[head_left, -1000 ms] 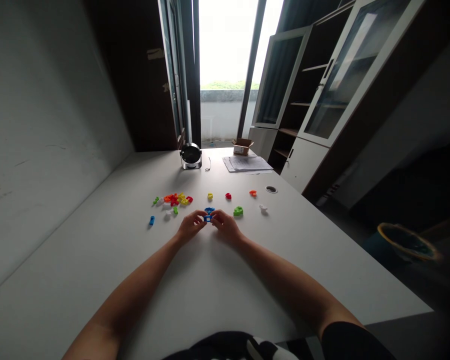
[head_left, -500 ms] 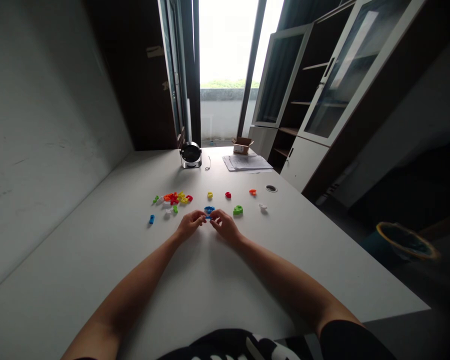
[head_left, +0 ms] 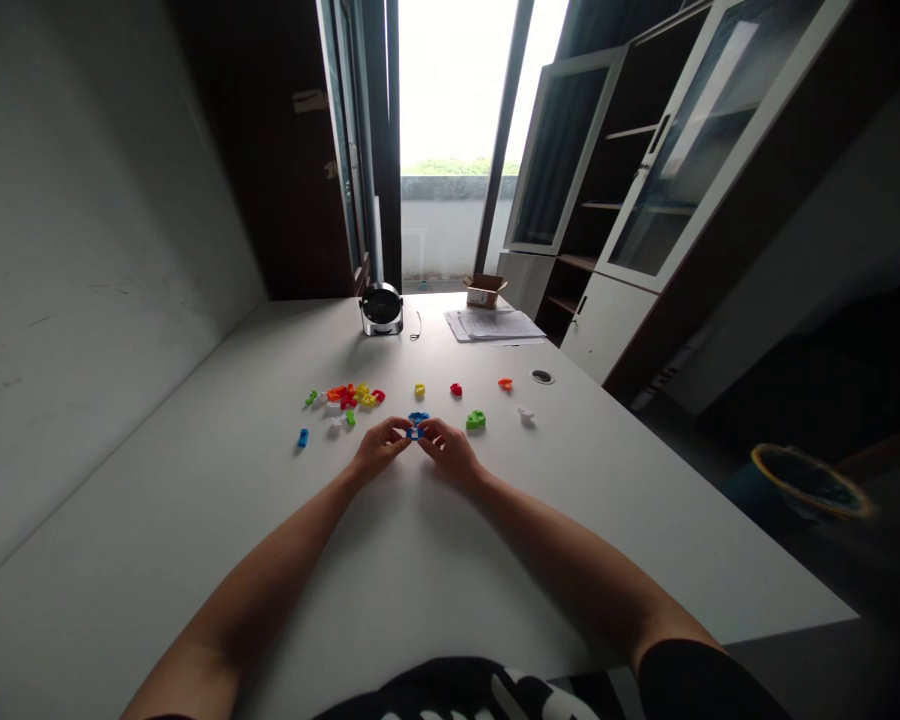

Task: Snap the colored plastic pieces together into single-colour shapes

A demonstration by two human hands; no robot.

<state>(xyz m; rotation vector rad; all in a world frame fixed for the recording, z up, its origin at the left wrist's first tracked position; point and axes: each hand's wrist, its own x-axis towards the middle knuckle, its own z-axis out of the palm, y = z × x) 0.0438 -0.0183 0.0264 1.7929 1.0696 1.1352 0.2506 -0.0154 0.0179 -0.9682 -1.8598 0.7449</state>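
Observation:
Between my two hands is a small blue plastic piece [head_left: 415, 434] with an opening through its middle. The fingers of my left hand [head_left: 379, 444] pinch its left side, and those of my right hand [head_left: 448, 447] pinch its right side. Just behind it, other blue pieces [head_left: 418, 417] lie on the white table [head_left: 420, 580], partly hidden by my fingers. Close by on the right is a green piece [head_left: 476, 420]. A yellow piece [head_left: 420, 390] and a red piece [head_left: 456, 390] sit farther back.
Left of my hands lies a pile of mixed plastic pieces [head_left: 349, 396], with a single blue piece [head_left: 303, 437] nearer. To the right are an orange piece [head_left: 505, 383] and a white one [head_left: 526, 415]. Behind stand a round black device [head_left: 382, 309], papers [head_left: 495, 326] and a cardboard box [head_left: 484, 291].
The blue piece between my hands has been turned, from a thin edge-on look to showing its face with the opening. My hands have barely moved.

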